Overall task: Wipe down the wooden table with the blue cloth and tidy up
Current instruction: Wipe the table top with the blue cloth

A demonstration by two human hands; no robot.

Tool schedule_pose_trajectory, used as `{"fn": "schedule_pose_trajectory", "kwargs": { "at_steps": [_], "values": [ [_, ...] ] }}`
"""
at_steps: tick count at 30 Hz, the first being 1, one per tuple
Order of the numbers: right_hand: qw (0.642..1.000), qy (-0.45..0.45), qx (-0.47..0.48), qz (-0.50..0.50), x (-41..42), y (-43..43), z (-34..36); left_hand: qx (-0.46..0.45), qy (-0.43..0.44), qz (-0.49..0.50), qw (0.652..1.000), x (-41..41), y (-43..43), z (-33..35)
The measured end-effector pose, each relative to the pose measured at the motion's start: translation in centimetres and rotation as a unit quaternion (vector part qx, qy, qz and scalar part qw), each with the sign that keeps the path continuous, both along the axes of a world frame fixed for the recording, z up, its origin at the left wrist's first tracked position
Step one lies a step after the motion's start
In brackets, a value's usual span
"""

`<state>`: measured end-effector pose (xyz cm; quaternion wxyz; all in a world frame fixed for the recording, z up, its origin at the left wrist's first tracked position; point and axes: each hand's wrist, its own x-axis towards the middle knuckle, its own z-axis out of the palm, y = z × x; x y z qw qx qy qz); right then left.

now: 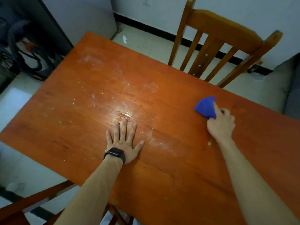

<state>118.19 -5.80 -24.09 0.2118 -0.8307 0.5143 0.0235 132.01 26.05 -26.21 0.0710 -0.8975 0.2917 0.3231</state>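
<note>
The wooden table [162,159] is orange-brown, glossy planks with a bright glare near the middle and dull whitish smears and crumbs, the blue cloth [205,107] at right looks smooth and matt, and the far chair [215,44] is varnished wood.

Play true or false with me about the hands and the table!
1. The left hand lies flat on the table, fingers spread. True.
2. The right hand holds a red cloth. False: the cloth is blue.
3. The table is already spotless. False: white smears cover its middle.
4. A black watch sits on the left wrist. True.
</note>
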Motion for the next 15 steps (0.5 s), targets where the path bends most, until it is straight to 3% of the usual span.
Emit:
{"fn": "schedule_pose_trajectory", "kwargs": {
  "at_steps": [2,5,8,9,12,15],
  "values": [
    [0.999,0.019,-0.021,-0.035,-0.5,2.5,-0.5,0.001,-0.001,-0.004,1.0,0.1,0.2,-0.1],
    [0.997,-0.004,-0.042,0.06,-2.2,12.7,-1.4,-0.002,0.0,-0.008,1.0,0.1,0.6,-0.3],
    [0.973,-0.021,0.096,0.209,-3.6,19.7,-1.0,-0.009,0.009,-0.008,1.0,0.0,0.6,-0.2],
    [0.969,-0.051,0.138,0.199,-3.5,19.4,-0.7,-0.013,0.012,-0.015,1.0,0.0,0.7,0.0],
    [0.987,-0.137,0.088,-0.014,-2.5,14.0,0.1,-0.022,-0.018,-0.096,0.995,1.1,1.9,1.1],
    [0.985,-0.023,0.032,-0.166,-2.1,11.0,0.4,-0.074,-0.065,-0.214,0.972,4.7,4.0,3.4]
  ]
}}
